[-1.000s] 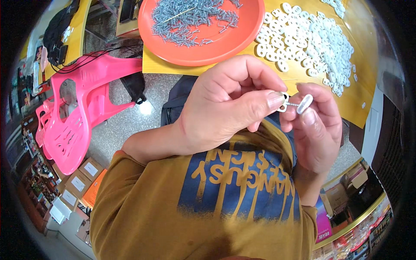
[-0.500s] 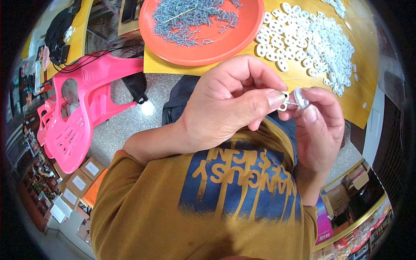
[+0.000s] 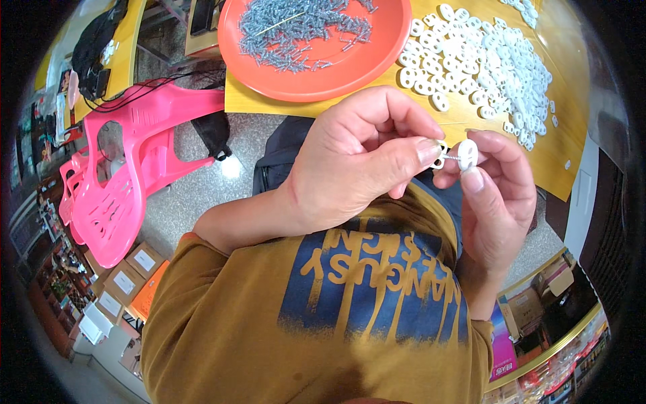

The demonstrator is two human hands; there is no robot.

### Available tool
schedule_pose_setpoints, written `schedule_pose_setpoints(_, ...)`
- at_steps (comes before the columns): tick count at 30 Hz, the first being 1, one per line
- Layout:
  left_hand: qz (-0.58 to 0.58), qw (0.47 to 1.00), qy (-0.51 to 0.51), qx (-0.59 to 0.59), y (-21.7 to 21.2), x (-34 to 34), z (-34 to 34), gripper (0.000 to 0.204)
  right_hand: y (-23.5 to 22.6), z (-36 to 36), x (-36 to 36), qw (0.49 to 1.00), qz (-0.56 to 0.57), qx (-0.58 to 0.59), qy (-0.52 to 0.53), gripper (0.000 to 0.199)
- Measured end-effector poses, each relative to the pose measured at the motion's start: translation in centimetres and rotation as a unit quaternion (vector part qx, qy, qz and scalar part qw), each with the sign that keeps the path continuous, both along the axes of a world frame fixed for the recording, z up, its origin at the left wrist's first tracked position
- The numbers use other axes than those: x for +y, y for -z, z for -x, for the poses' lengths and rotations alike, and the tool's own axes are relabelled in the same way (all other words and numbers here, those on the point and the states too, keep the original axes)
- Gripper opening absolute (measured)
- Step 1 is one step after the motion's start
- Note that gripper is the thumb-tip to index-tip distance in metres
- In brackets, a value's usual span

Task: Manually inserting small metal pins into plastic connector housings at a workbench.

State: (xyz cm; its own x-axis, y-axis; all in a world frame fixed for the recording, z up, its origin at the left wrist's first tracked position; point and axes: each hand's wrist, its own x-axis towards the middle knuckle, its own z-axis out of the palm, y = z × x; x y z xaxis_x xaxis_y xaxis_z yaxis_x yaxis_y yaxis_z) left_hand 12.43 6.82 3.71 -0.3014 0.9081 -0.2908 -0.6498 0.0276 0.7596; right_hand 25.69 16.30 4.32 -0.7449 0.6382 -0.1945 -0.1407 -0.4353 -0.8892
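Observation:
My left hand (image 3: 343, 161) pinches a small white piece with holes (image 3: 438, 163) between thumb and fingers; most of it is hidden by the fingertips. Between the hands runs a thin metal screw (image 3: 452, 157). At its other end is a white oval plastic piece (image 3: 468, 154) with holes, like those heaped on the table. My right hand (image 3: 498, 195) grips that oval piece by its edge with thumb and fingers. Both hands are close together in front of my chest, short of the table edge.
A red round tray (image 3: 309, 86) with many small screws (image 3: 289, 34) stands on the yellow table (image 3: 538, 158). Right of it lies a heap of white plastic pieces (image 3: 471, 60). Pink plastic chairs (image 3: 121, 182) stand at the left, and cardboard boxes (image 3: 124, 283) lie beyond them.
The white oval piece in my right hand has turned, so its face with the holes shows more now. My left hand keeps almost the same place and pinch.

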Motion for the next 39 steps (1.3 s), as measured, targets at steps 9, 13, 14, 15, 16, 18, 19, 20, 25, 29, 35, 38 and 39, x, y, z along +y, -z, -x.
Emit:
schedule_pose_setpoints(9, -0.016, 0.999, -0.007, 0.04, 0.1, -0.3, -0.1, 0.01, -0.1, 0.0, -0.4, 1.0, 0.001, -0.002, 0.008, 0.029)
schedule_pose_setpoints(13, -0.005, 0.998, -0.011, 0.058, 0.2, -0.5, -0.2, 0.01, -0.7, 0.5, -1.0, 0.997, -0.033, -0.057, 0.035, 0.034)
schedule_pose_setpoints(14, -0.005, 0.998, -0.014, 0.056, 0.2, -0.6, -0.3, 0.01, -0.9, 0.6, -1.2, 0.994, -0.061, -0.074, 0.045, 0.034)
schedule_pose_setpoints(15, -0.005, 0.998, -0.018, 0.055, 0.2, -0.6, -0.3, 0.011, -1.0, 0.7, -1.3, 0.99, -0.089, -0.091, 0.054, 0.033)
schedule_pose_setpoints(16, -0.005, 0.998, -0.018, 0.054, 0.2, -0.6, -0.3, 0.011, -0.9, 0.5, -1.3, 0.99, -0.089, -0.092, 0.054, 0.033)
schedule_pose_setpoints(18, -0.01, 0.997, -0.023, 0.072, 0.1, -0.5, -0.4, 0.011, -0.6, 0.1, -1.2, 0.984, -0.161, -0.074, 0.015, 0.034)
schedule_pose_setpoints(19, -0.01, 0.997, -0.023, 0.072, 0.1, -0.5, -0.4, 0.011, -0.6, 0.1, -1.2, 0.984, -0.16, -0.075, 0.015, 0.034)
schedule_pose_setpoints(20, -0.012, 0.998, -0.022, 0.063, 0.2, -0.5, -0.5, 0.01, -0.7, 0.1, -1.3, 0.976, -0.192, -0.098, 0.022, 0.034)
schedule_pose_setpoints(25, -0.013, 0.998, -0.033, 0.058, 0.3, -0.6, -0.9, 0.01, -0.5, 0.3, -1.6, 0.957, -0.267, -0.112, 0.026, 0.034)
schedule_pose_setpoints(29, -0.017, 0.998, -0.051, 0.027, 0.4, -0.6, -1.4, 0.012, 0.0, 0.5, -1.8, 0.958, -0.265, -0.097, 0.047, 0.033)
schedule_pose_setpoints(35, -0.041, 0.998, -0.038, 0.02, 0.7, -0.7, -1.7, 0.016, -0.2, 0.5, -1.7, 0.947, -0.298, -0.102, 0.058, 0.031)
schedule_pose_setpoints(38, -0.041, 0.999, -0.008, 0.022, 0.5, -1.0, -1.2, 0.019, 0.0, 0.4, -1.6, 0.948, -0.296, -0.1, 0.062, 0.032)
schedule_pose_setpoints(39, -0.033, 0.999, 0.016, 0.021, 0.5, -1.0, -1.0, 0.02, 0.0, 0.3, -1.5, 0.955, -0.276, -0.092, 0.062, 0.032)
